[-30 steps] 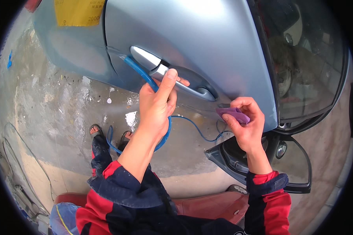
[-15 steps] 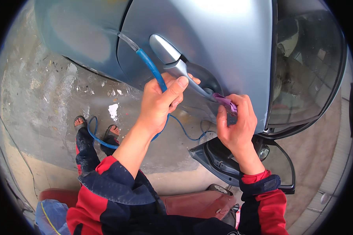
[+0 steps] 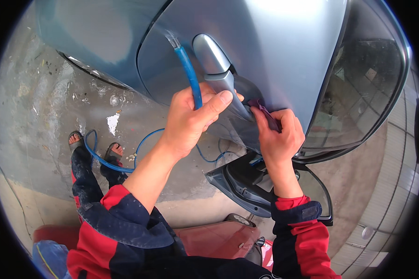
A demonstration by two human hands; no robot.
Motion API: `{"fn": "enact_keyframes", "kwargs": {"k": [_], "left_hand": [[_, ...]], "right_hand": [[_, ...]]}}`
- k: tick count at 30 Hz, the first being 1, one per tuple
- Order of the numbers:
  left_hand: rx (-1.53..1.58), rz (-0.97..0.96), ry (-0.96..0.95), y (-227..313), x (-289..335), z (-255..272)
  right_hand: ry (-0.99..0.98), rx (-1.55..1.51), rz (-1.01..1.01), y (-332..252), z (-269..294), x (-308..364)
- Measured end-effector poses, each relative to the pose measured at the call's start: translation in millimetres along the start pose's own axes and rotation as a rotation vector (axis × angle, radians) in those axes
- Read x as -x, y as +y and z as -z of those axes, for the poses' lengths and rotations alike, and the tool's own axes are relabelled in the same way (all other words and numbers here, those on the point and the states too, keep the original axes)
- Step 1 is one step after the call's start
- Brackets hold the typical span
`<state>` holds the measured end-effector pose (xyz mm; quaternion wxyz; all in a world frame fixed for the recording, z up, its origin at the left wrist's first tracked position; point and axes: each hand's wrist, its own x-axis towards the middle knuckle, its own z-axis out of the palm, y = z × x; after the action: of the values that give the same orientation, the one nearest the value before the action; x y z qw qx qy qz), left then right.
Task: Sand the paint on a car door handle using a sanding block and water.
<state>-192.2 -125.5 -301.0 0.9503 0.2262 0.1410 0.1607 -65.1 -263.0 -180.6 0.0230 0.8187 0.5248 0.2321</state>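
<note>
My left hand [image 3: 195, 116] is closed on the silver-blue car door handle [image 3: 239, 104], thumb on its front face and fingertips behind it. A blue hose [image 3: 189, 74] with a clear tube end also runs through this hand. My right hand [image 3: 280, 135] pinches a folded purple sheet [image 3: 267, 116], paper or cloth, I cannot tell which. The sheet sits at the handle's right end, against the dark handle recess [image 3: 251, 92]. A rounded silver handle cap [image 3: 210, 53] lies just beyond the handle, on the grey-blue door [image 3: 279, 51].
To the right is the car window [image 3: 363, 88]. Below my right hand stands a black-framed part with glass [image 3: 246, 186]. The hose loops past my sandalled feet over the stained floor [image 3: 46, 116]. A red car panel [image 3: 214, 239] lies behind me.
My right hand has pushed the purple sheet further in behind the handle's right end. My left hand keeps its grip; the whole view has shifted and turned slightly.
</note>
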Motion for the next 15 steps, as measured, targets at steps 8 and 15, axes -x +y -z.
{"fn": "enact_keyframes", "kwargs": {"k": [8,15], "left_hand": [[0.001,0.003,0.002,2,3,0],[0.018,0.009,-0.003,1,1,4]], "right_hand": [[-0.003,0.116,-0.001,-10,2,-5],[0.023,0.194,0.126,-7,-3,-4]]}}
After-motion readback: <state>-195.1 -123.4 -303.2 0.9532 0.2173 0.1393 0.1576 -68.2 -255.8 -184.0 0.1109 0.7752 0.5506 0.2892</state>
